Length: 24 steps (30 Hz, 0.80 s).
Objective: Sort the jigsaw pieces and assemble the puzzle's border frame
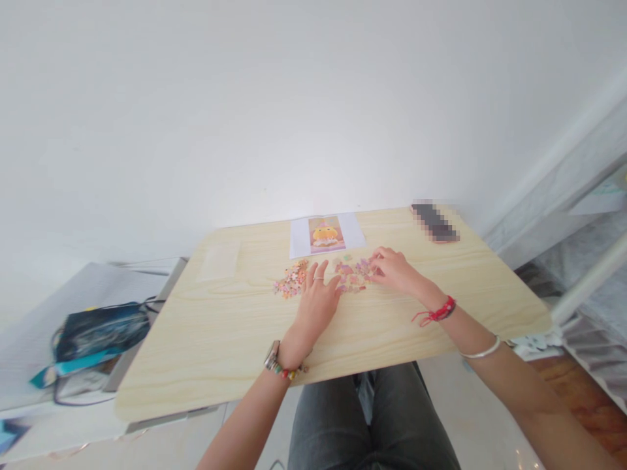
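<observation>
Flat and spread, both the left hand (318, 297) and right hand (394, 269) rest on puzzle pieces (350, 274).

The puzzle pieces (353, 274) are too small to tell apart, and the left hand (318, 297) covers some between the two heaps. A phone (434, 222) at the table's (220, 339) far corner is pixelated. The right forearm runs off the bottom edge.

No readable text anywhere.
</observation>
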Available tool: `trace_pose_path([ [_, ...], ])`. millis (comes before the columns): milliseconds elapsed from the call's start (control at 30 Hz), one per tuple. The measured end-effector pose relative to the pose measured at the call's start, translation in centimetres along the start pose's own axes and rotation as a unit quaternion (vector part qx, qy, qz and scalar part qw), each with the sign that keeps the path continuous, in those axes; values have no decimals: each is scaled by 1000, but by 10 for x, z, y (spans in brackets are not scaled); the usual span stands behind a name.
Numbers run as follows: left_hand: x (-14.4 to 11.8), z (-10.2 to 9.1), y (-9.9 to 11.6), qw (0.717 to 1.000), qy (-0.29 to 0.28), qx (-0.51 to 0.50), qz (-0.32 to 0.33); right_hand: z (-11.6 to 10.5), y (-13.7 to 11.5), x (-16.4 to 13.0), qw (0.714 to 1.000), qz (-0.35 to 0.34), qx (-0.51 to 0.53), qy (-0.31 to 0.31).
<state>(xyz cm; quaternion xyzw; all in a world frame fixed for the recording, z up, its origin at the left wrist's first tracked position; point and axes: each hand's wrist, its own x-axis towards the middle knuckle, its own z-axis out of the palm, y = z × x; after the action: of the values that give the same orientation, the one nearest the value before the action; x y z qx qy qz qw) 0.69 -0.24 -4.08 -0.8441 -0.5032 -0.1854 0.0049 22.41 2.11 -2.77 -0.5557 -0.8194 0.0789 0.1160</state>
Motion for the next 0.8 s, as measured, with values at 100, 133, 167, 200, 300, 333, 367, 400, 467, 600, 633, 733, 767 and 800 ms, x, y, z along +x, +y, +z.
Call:
trace_pose_path([
  [100,22,-1,3,999,-25,-18,-15,7,-1,-6,1000,19,14,10],
  [133,30,-1,6,999,-31,-21,-15,9,-1,-6,999,27,22,18],
  [167,38,0,10,999,-30,-20,-16,11,0,-6,999,32,34,25],
  [200,45,2,13,999,-31,-19,-12,12,1,-5,998,35,48,33],
  [300,58,9,23,999,-37,-7,-7,13,5,-5,992,26,104,63],
  [333,60,12,25,999,-39,-3,-9,13,6,-6,989,18,122,81],
  [367,62,15,26,999,-41,-1,-11,13,6,-9,985,8,133,105],
  [400,63,18,26,999,-42,1,-13,12,6,-11,982,-1,136,134],
  [467,63,22,24,999,-43,0,-14,13,4,-18,974,-12,114,193],
  [600,62,28,18,999,-34,-15,-1,22,-4,-33,973,-22,30,226],
  [633,62,29,17,999,-29,-23,4,25,-5,-36,976,-30,21,216],
  [733,63,29,14,998,-21,-57,11,29,-5,-44,980,-47,22,190],
  [767,64,28,13,997,-23,-70,7,29,-4,-45,981,-47,29,188],
  [800,65,26,11,996,-29,-83,-3,27,-2,-46,980,-42,39,191],
])
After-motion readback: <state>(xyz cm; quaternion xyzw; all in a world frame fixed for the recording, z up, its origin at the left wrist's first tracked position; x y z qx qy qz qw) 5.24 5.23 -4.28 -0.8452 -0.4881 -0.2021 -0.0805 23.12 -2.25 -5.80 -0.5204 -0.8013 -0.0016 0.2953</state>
